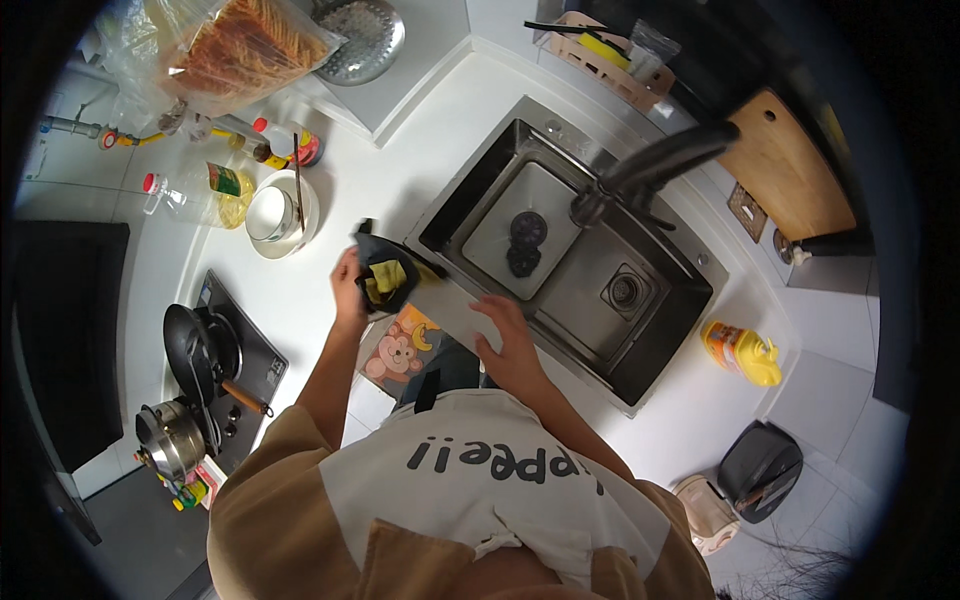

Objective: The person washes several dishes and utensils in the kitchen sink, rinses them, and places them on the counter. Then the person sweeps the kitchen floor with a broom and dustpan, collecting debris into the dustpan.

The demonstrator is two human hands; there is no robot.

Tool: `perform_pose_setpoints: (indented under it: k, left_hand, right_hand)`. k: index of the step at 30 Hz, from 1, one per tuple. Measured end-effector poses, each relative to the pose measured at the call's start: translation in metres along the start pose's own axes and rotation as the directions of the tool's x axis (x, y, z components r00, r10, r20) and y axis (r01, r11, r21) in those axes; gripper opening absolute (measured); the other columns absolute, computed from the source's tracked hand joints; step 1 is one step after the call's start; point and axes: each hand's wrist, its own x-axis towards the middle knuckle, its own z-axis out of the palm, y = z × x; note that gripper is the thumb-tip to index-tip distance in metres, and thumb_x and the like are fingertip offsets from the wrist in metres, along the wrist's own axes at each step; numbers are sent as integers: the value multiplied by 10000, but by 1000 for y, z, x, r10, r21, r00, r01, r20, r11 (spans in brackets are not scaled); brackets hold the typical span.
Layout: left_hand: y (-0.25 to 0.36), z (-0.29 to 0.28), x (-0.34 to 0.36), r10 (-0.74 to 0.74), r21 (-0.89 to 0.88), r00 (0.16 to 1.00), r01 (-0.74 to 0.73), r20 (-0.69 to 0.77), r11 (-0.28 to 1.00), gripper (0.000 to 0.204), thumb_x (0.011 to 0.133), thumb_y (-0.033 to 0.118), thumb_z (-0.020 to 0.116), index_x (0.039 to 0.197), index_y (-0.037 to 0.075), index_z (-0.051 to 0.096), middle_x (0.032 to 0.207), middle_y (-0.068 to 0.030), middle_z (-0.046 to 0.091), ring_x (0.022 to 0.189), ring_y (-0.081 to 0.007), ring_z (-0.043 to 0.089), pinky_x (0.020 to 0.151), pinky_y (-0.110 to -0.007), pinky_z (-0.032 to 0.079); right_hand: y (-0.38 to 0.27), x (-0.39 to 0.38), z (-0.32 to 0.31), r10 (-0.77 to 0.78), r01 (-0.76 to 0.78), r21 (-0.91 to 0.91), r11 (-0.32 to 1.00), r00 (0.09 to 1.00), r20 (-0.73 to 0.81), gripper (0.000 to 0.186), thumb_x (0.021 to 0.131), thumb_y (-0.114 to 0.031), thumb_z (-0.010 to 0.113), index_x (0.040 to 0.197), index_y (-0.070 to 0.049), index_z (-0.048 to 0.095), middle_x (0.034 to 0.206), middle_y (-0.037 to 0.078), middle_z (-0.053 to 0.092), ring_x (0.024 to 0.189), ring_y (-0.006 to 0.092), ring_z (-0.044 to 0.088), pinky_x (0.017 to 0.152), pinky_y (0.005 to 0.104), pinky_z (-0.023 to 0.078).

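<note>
On the left, my left hand is closed on the side of a small dark container, soft or stiff I cannot tell. It is slightly blurred and tilted, and yellow-green pieces show inside it. My right hand hangs over the near edge of the sink, fingers apart and holding nothing. Within the sink, a pale rectangular tray or board carries dark round pieces of a kind I cannot make out. A dark faucet reaches over the sink.
White bowls with chopsticks and an oil bottle stand at the left. Farther left, a black pan sits on the stove beside a steel pot. A yellow bottle is right of the sink; a wooden cutting board leans behind.
</note>
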Motion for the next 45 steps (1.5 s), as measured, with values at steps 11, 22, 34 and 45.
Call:
perform_pose_setpoints:
  k: [11,22,34,45]
  left_hand:
    - [-41,96,114,484,921,793,-382,369,-77,424,902,337,622,1289,163,613,1556,-147,331,1440,-452,231,1123,-667,170]
    - [-60,318,316,517,794,668,-607,535,-38,341,977,303,535,1215,74,618,1394,-126,534,1351,-424,377,1128,-568,270]
    - [-110,466,177,179,232,238,-971,955,54,263,875,98,623,1136,108,653,1251,-78,578,1232,-382,481,1030,-535,416]
    - [-21,332,311,74,610,622,-727,780,-314,494,784,60,650,1257,202,621,1283,-61,596,1050,-375,565,899,-463,507]
  right_hand:
    - [74,-12,0,329,-344,-52,938,927,-182,335,855,-25,597,1188,-65,596,1203,185,558,1151,384,532,986,438,440]
    - [73,-19,13,566,-536,205,819,700,-435,327,886,13,569,1201,-74,592,1197,148,589,1112,301,604,895,381,531]
    - [61,-41,21,663,-591,325,738,546,-512,337,889,39,544,1210,-52,595,1170,125,642,1111,243,630,869,356,531]
    - [60,-77,-9,580,-539,278,795,542,-608,296,914,21,551,1191,-52,627,1156,97,669,1079,206,649,859,324,536]
